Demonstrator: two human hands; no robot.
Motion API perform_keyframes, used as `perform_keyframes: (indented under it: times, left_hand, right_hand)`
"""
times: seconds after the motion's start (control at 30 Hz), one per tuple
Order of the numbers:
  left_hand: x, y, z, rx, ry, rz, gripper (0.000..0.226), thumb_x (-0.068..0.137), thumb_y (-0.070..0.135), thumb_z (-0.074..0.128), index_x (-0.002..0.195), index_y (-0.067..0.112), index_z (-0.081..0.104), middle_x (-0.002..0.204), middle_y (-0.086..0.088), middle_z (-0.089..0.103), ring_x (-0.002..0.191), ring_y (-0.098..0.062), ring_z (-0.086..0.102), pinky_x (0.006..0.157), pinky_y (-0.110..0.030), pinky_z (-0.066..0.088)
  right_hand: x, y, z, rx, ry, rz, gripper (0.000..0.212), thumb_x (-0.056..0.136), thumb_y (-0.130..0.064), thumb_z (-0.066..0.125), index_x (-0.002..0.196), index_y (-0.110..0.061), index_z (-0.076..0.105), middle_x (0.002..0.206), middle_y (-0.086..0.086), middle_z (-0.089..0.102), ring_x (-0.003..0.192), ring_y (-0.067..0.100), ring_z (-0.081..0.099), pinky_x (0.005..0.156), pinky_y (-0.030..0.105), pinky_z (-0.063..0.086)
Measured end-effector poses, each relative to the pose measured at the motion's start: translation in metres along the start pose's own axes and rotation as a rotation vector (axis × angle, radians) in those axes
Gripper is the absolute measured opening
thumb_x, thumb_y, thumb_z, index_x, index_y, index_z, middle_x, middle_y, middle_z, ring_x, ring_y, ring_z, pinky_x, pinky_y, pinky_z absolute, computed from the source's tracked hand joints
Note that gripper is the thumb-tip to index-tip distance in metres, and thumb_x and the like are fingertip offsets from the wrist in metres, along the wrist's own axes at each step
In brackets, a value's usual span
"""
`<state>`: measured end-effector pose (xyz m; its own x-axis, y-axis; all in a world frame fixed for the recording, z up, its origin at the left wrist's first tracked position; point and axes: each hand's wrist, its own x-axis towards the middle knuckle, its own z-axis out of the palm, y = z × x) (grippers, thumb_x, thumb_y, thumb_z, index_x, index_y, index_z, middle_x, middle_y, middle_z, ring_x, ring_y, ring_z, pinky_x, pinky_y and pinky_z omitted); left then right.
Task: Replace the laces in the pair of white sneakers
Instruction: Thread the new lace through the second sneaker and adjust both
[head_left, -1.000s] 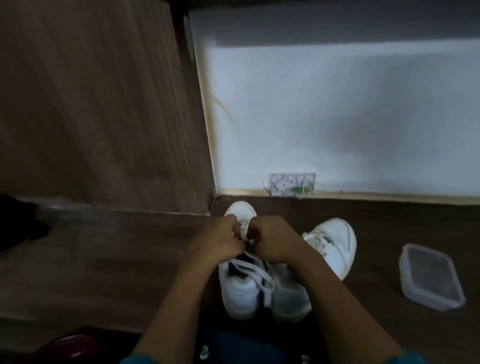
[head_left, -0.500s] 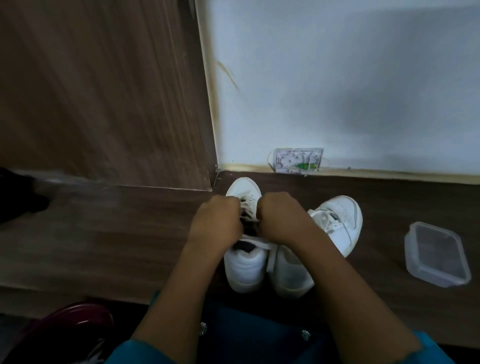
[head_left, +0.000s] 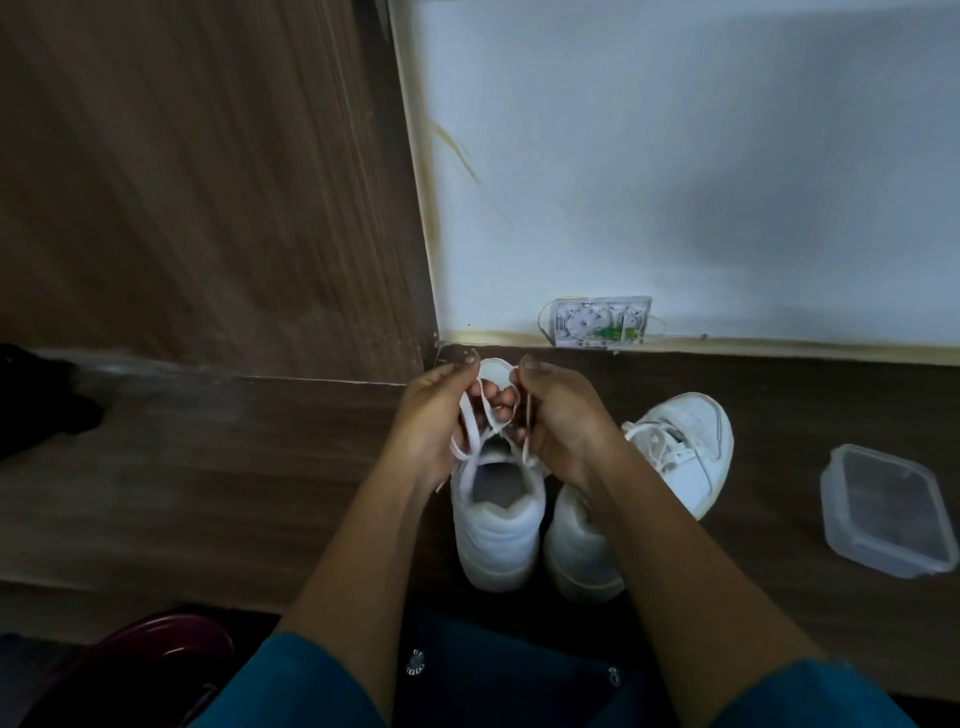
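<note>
Two white sneakers stand on the brown floor, heels toward me. The left sneaker (head_left: 496, 525) has its toe hidden under my hands. The right sneaker (head_left: 675, 462) angles to the right and is laced. My left hand (head_left: 431, 415) and my right hand (head_left: 561, 415) are raised above the left sneaker, each pinching a strand of its white lace (head_left: 480, 421). The lace loops between my fingertips and crosses just above the shoe's opening.
A clear plastic container (head_left: 888, 512) with its lid on sits on the floor at the right. A small white wall box (head_left: 600, 321) is fixed at the base of the white wall. A wooden panel (head_left: 208, 182) rises at the left. A dark red object (head_left: 156, 654) lies at the bottom left.
My hands lifted off the left sneaker and turned palms inward, drawing the lace up into a loop. The view shifted slightly downward.
</note>
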<state>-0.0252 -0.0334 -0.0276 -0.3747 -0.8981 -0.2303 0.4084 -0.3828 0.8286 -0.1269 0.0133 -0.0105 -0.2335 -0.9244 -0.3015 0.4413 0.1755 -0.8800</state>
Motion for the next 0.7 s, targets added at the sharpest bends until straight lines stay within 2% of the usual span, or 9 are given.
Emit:
perform_keyframes:
  times: [0.1, 0.23, 0.33, 0.4, 0.53, 0.6, 0.7]
  left_hand:
    - [0.007, 0.000, -0.012, 0.043, -0.041, 0.015, 0.031, 0.097, 0.015, 0.045, 0.068, 0.005, 0.053, 0.064, -0.013, 0.059, 0.062, -0.024, 0.057, 0.064, -0.034, 0.051]
    - [0.005, 0.002, -0.018, 0.167, -0.066, 0.059, 0.024, 0.090, -0.005, 0.045, 0.076, 0.004, 0.063, 0.068, -0.011, 0.067, 0.062, -0.021, 0.065, 0.066, -0.031, 0.057]
    - [0.001, 0.004, -0.016, 0.212, -0.109, 0.048, 0.033, 0.085, -0.012, 0.048, 0.069, 0.004, 0.072, 0.063, -0.011, 0.068, 0.055, -0.017, 0.065, 0.057, -0.025, 0.056]
    - [0.002, 0.005, -0.017, 0.210, -0.116, 0.044, 0.031, 0.082, -0.014, 0.050, 0.070, 0.003, 0.073, 0.066, -0.011, 0.070, 0.057, -0.017, 0.066, 0.059, -0.025, 0.057]
    - [0.005, 0.005, -0.021, 0.287, -0.179, 0.066, 0.037, 0.079, -0.020, 0.050, 0.074, 0.006, 0.076, 0.072, -0.012, 0.072, 0.062, -0.020, 0.067, 0.065, -0.028, 0.058]
    - [0.005, 0.004, -0.022, 0.309, -0.204, 0.092, 0.037, 0.076, -0.021, 0.051, 0.075, 0.007, 0.076, 0.071, -0.013, 0.071, 0.058, -0.021, 0.066, 0.063, -0.029, 0.057]
    - [0.006, 0.003, -0.023, 0.345, -0.191, 0.180, 0.031, 0.068, -0.023, 0.058, 0.073, 0.005, 0.070, 0.065, -0.009, 0.067, 0.052, -0.020, 0.064, 0.057, -0.030, 0.057]
  right_hand:
    - [-0.004, 0.000, 0.003, -0.154, -0.033, -0.098, 0.028, 0.098, -0.001, 0.039, 0.077, -0.006, 0.058, 0.061, 0.004, 0.053, 0.043, 0.007, 0.045, 0.037, 0.016, 0.034]
    - [-0.002, 0.004, 0.003, -0.203, 0.020, -0.193, 0.018, 0.094, 0.002, 0.049, 0.091, 0.002, 0.066, 0.065, 0.009, 0.059, 0.039, 0.000, 0.049, 0.040, 0.012, 0.038]
    - [0.000, 0.004, 0.002, -0.218, 0.078, -0.208, 0.014, 0.090, 0.000, 0.057, 0.080, -0.004, 0.067, 0.065, 0.009, 0.061, 0.038, 0.001, 0.053, 0.037, 0.011, 0.037]
    - [0.002, 0.003, 0.001, -0.225, 0.081, -0.206, 0.019, 0.089, 0.005, 0.054, 0.079, -0.004, 0.067, 0.064, 0.009, 0.060, 0.038, 0.003, 0.054, 0.035, 0.011, 0.035]
    - [0.004, 0.003, -0.001, -0.291, 0.032, -0.194, 0.030, 0.085, 0.016, 0.049, 0.105, 0.003, 0.068, 0.065, 0.011, 0.060, 0.040, 0.003, 0.052, 0.037, 0.012, 0.036]
    - [0.004, 0.005, -0.002, -0.305, 0.014, -0.179, 0.031, 0.083, 0.016, 0.052, 0.101, -0.001, 0.070, 0.060, 0.012, 0.058, 0.041, 0.007, 0.050, 0.035, 0.014, 0.033]
    - [0.002, 0.005, -0.003, -0.342, 0.059, -0.199, 0.029, 0.077, 0.017, 0.056, 0.076, -0.009, 0.069, 0.050, 0.010, 0.056, 0.037, 0.008, 0.050, 0.034, 0.013, 0.032]
